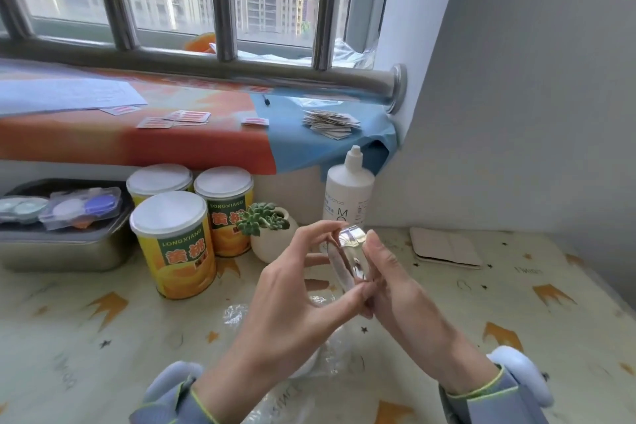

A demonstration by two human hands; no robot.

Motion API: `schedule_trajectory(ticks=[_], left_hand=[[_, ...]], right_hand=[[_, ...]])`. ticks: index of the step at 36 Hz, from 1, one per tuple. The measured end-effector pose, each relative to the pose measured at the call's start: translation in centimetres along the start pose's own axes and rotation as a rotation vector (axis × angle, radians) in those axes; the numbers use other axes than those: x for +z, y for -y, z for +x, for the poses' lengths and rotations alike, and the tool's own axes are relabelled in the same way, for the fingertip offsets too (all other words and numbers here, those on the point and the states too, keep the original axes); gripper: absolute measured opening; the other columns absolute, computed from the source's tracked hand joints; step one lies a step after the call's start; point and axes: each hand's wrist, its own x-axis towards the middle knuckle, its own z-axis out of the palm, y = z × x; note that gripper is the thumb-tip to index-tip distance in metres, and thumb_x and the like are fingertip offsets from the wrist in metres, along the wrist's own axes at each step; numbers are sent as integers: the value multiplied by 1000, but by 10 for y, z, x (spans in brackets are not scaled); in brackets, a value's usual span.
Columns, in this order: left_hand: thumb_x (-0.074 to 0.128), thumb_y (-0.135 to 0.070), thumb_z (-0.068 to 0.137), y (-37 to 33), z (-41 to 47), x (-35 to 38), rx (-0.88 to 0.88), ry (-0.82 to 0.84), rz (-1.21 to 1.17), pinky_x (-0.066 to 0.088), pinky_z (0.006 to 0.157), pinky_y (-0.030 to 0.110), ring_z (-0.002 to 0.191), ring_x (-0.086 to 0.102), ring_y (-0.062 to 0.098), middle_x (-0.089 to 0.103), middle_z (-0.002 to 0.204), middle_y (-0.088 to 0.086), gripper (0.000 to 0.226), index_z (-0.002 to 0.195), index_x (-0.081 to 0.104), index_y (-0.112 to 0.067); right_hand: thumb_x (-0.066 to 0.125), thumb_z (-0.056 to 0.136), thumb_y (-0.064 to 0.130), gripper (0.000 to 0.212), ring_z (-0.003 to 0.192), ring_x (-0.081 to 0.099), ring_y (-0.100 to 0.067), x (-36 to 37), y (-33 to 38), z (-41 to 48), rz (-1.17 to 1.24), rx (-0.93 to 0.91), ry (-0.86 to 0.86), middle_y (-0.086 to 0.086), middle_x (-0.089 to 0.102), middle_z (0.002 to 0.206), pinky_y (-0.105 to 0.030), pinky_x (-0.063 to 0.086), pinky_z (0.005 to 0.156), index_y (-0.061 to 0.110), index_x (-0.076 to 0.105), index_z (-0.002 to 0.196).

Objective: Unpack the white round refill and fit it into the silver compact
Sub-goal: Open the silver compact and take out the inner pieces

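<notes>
Just right of the frame's centre, both hands hold the silver compact (351,253) up above the table (516,320), tilted so its mirrored face catches the window. The left hand (292,306) pinches it: the thumb meets the lower edge and the curled index finger reaches over the top, the other fingers fanned loosely behind. The right hand (395,289) presses against the compact's right rim, fingers close together and pointing up. Whether the white round refill sits inside cannot be told. Crumpled clear plastic wrap (237,315) lies on the table below the hands. Left of centre stand three yellow cans (175,251) with white lids, a small succulent (263,218) in a white pot just beside them, and a white bottle (349,193) behind. A metal tray (62,251) at the left edge holds lens cases. A beige pouch (447,248) lies right of the hands.
</notes>
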Motion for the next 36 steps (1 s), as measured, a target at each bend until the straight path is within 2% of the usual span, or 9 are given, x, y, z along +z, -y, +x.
schedule_trajectory(ticks=[2,5,8,12,16,21,27,31,36], left_hand=[[80,-48,69,1,-3,-1,4,-26,3,59,80,22,107,65,0,66,117,-22,68,128,46,-47],[83,-48,65,2,-7,-1,-4,-43,6,58,84,30,102,68,4,68,112,-19,72,128,48,-46],[84,-48,63,2,-7,-3,-5,-47,20,57,85,32,99,69,5,69,109,-19,70,125,52,-44],[84,-51,62,9,-6,-8,-42,-42,-6,60,81,32,92,72,5,73,100,-13,64,119,59,-38],[77,-65,60,15,-7,-10,-75,-40,-85,60,83,35,94,72,3,74,102,-14,64,117,62,-39],[77,-57,69,16,-10,-7,-103,45,-129,59,85,33,105,69,5,71,113,-15,68,130,53,-42],[80,-42,67,19,-13,-4,-111,89,-125,61,80,27,105,68,8,72,110,-9,71,133,53,-37],[81,-44,64,21,-13,-3,-125,83,-149,60,75,22,100,70,8,75,102,-9,71,130,58,-33],[79,-49,63,22,-10,-3,-181,99,-225,57,75,22,94,72,9,75,96,-7,63,122,61,-37]], right_hand=[[44,81,78,64,127,49,-48,2,-6,1,0,-26,-16,-38,40,137,-48,41,94,48,48,138],[41,84,73,65,125,56,-34,5,-13,0,-50,-62,-29,-13,60,135,-51,42,109,46,41,143],[42,85,74,76,83,64,-12,8,-9,-4,-52,-19,-11,3,72,93,-25,51,80,30,41,147],[37,92,59,58,64,45,-11,12,2,-9,19,22,96,-2,57,69,-33,37,67,24,56,135],[41,93,53,53,63,47,-13,12,9,-12,15,31,104,2,55,72,-32,39,60,22,56,134],[47,83,64,58,54,56,-16,15,5,-8,-149,1,-122,0,60,62,-33,44,47,22,61,120],[42,79,75,64,52,54,-20,17,-1,-8,-164,16,-186,-32,67,82,-29,43,42,24,65,111],[41,81,77,63,53,59,-16,12,-2,-13,-113,60,-128,-14,69,73,-31,48,45,28,67,111],[49,78,74,60,60,61,-15,9,1,-16,-171,37,-85,-6,75,97,-33,50,52,32,64,117]])
